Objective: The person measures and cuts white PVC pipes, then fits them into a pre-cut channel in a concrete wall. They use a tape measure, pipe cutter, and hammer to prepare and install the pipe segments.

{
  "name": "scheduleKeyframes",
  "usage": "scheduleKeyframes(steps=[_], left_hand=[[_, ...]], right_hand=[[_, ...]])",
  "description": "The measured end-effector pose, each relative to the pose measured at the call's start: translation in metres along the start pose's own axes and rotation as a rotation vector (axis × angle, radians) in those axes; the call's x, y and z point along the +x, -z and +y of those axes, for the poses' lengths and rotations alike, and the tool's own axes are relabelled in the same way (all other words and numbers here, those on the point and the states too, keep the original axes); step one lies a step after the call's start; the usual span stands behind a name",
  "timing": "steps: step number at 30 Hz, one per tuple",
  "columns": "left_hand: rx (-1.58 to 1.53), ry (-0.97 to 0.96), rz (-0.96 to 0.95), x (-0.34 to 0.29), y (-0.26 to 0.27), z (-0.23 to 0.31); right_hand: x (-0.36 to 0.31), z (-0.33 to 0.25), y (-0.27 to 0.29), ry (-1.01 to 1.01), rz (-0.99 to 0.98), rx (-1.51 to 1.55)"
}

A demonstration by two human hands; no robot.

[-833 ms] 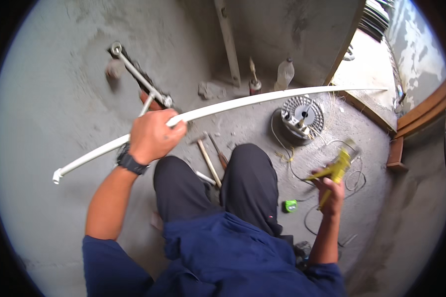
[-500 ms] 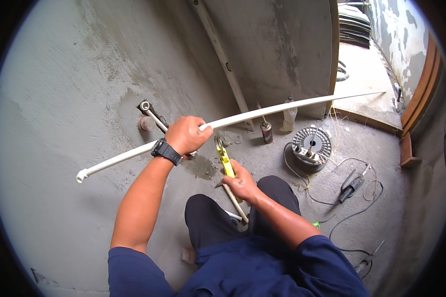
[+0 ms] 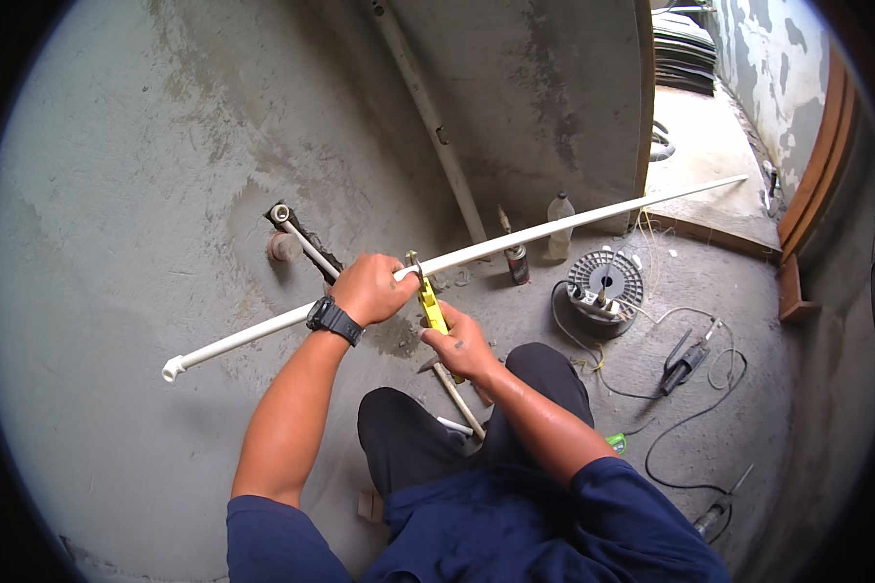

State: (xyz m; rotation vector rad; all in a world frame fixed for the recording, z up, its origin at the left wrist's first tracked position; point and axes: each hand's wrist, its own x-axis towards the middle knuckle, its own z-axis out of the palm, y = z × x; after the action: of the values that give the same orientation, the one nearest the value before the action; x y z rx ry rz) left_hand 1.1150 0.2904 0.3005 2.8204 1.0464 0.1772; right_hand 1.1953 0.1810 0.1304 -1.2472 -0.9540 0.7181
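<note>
A long white plastic pipe [image 3: 530, 236] slants across the view, with an elbow fitting [image 3: 172, 369] on its left end. My left hand [image 3: 370, 290], wearing a black watch at the wrist, is closed around the pipe. Just right of that grip, the jaws of a yellow pipe cutter [image 3: 431, 301] sit around the pipe. My right hand [image 3: 462, 347] is wrapped around the cutter's handles. Whether the blade touches the pipe is too small to tell. Below my right hand a hammer [image 3: 457, 399] lies on the floor between my knees.
Another white pipe [image 3: 311, 245] sits in a groove in the grey wall at the left. Ahead stand a can with a brush [image 3: 517, 260] and a plastic bottle [image 3: 560, 225]. A cable reel [image 3: 606, 291] and a corded tool [image 3: 688, 365] lie to the right, cords trailing over the floor.
My right hand has raised the pipe cutter, and its jaws have come from below the pipe to around it. The pipe's left end has dipped slightly; my left hand keeps hold.
</note>
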Motion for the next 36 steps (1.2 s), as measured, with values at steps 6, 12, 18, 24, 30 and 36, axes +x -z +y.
scheduleKeyframes(steps=[6,12,18,24,30,36], left_hand=[[-0.003,-0.006,-0.012,-0.004,-0.012,-0.009],[-0.027,-0.016,0.003,-0.007,-0.026,-0.019],[-0.096,-0.031,-0.171,-0.005,-0.035,-0.037],[-0.127,-0.249,-0.053,0.010,-0.052,-0.044],[-0.198,-0.049,-0.228,0.015,-0.047,-0.037],[-0.193,-0.045,-0.170,0.018,-0.047,-0.036]], right_hand=[[-0.004,0.004,-0.012,-0.019,0.048,-0.036],[-0.007,0.016,-0.023,-0.011,0.084,-0.062],[-0.012,0.029,-0.018,-0.092,0.023,-0.139],[-0.016,0.020,-0.019,-0.091,0.043,-0.094],[-0.011,0.042,-0.011,-0.075,-0.059,-0.142],[-0.025,0.065,-0.015,-0.277,-0.198,0.109]])
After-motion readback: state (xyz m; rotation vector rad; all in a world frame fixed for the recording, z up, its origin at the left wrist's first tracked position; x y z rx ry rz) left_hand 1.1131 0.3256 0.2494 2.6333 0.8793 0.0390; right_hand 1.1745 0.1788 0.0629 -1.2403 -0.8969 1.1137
